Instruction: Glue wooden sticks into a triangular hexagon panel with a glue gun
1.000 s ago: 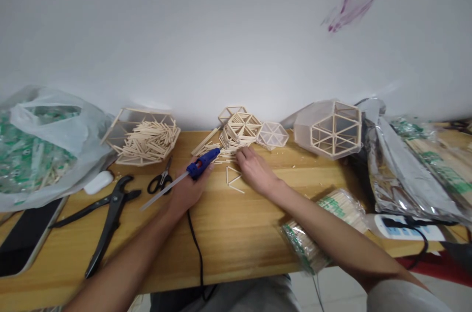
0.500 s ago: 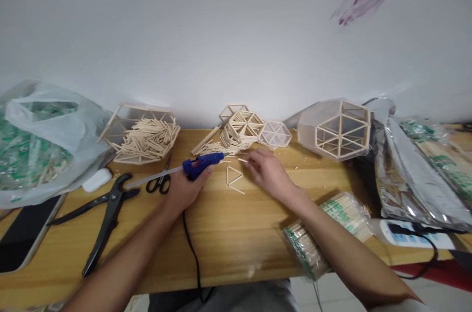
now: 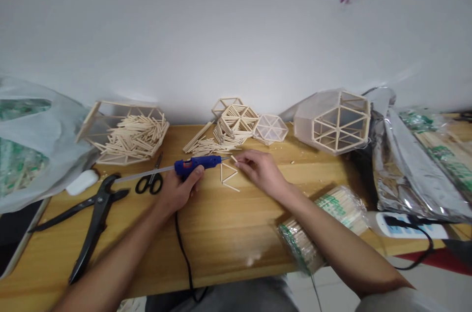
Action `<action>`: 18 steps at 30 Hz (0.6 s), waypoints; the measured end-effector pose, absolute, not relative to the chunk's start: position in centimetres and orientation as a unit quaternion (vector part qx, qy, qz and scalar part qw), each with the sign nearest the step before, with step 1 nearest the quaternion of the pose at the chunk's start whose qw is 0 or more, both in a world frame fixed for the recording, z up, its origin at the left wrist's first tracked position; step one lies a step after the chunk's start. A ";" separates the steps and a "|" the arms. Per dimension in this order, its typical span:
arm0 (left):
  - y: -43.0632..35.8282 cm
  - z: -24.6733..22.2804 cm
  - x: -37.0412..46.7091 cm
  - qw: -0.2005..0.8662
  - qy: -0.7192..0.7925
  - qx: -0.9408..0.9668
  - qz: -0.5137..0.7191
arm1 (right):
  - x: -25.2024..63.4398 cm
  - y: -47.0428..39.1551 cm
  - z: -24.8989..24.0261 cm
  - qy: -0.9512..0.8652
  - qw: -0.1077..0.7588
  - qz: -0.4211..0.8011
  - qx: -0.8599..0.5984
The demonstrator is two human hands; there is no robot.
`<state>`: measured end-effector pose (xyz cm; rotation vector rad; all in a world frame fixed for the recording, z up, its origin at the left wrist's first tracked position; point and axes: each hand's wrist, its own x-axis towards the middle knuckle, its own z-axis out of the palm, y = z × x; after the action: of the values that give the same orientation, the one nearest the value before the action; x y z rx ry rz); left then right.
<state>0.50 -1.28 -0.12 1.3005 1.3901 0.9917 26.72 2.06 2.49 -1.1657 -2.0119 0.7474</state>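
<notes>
The left hand (image 3: 180,189) is gripping a blue glue gun (image 3: 195,165), fingers wrapping round its handle; the right hand (image 3: 260,171) is pinching a short stick (image 3: 234,159) between thumb and fingertips, just beside the gun's nozzle. Nearest the viewer, a black cord (image 3: 180,240) is trailing below the glue gun. Black pliers (image 3: 99,208) are lying to its left and nearer, while a wrapped stick bundle (image 3: 341,206) is resting to its right, partly under the right forearm. Scissors (image 3: 150,182) are lying close to its left. Just to its right and slightly nearer, four laid-out sticks (image 3: 230,167) are forming a triangle with one stick slanting off. Beyond the glue gun, a loose stick pile (image 3: 214,146) is spreading before small hexagonal frames (image 3: 240,119). Farther off, a stick-filled frame (image 3: 136,140) is sitting to its left, and a covered lattice frame (image 3: 326,125) is lying to its right, near the wall (image 3: 236,46).
</notes>
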 end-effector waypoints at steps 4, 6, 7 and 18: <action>-1.2 0.2 0.6 0.481 0.570 0.535 0.396 | 26.7 1.8 2.5 -0.775 0.338 0.291 -0.447; -1.2 0.3 0.7 0.480 0.571 0.535 0.396 | 26.6 1.8 2.5 -0.777 0.340 0.291 -0.443; -1.2 0.4 0.7 0.479 0.570 0.537 0.396 | 26.6 1.8 2.5 -0.778 0.340 0.290 -0.442; -1.2 0.5 0.8 0.463 0.581 0.550 0.381 | 26.6 1.7 2.7 -0.777 0.339 0.292 -0.443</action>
<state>0.76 -1.21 0.51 1.3525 1.4295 0.9373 26.60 1.66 2.69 -1.1546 -2.0218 0.7597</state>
